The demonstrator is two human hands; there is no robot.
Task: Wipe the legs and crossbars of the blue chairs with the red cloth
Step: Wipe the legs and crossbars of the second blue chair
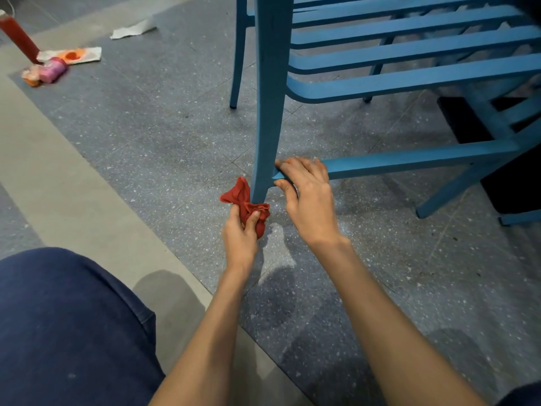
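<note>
A blue slatted chair [409, 77] stands on the speckled floor, its near front leg [269, 112] running down the middle of the view. My left hand [238, 235] grips a bunched red cloth [246, 205] pressed against the foot of that leg. My right hand [307, 194] is closed around the low crossbar [415, 162] right where it joins the leg. Another blue leg [238, 54] stands further back.
Litter lies at the far left: a red bottle [19, 38], a pink wrapper [52, 72], an orange-and-white packet [74, 55] and a white paper scrap [133, 30]. A pale floor strip [58, 177] runs diagonally. My knee in blue trousers [64, 326] fills the lower left.
</note>
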